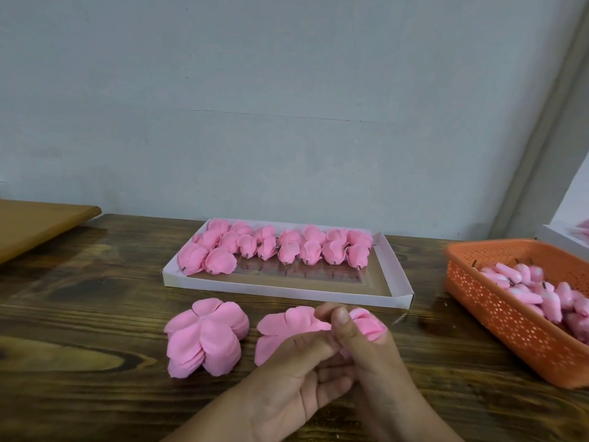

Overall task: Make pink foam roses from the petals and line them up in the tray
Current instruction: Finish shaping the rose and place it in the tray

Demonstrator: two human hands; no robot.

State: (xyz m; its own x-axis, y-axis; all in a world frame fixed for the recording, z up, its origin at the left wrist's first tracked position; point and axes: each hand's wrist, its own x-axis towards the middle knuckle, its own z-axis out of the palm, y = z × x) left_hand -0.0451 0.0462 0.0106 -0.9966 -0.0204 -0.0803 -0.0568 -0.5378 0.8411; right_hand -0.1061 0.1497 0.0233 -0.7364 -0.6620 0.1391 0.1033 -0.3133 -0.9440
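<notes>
A shallow white tray (396, 282) lies on the wooden table and holds several finished pink foam roses (274, 247) in two rows along its far side. Two stacks of flat pink petals lie in front of it: one stack (205, 338) at the left, the other stack (287, 327) partly behind my hands. My right hand (366, 352) is shut on a half-made pink rose (366, 323), thumb up against it. My left hand (296, 371) presses its fingers against the same rose from the left.
An orange perforated basket (510, 330) at the right holds several pink rose buds (538, 291) with dark stems. A second white tray (564, 234) shows at the far right edge. A brown board (35, 224) lies at the far left. A grey wall stands behind the table.
</notes>
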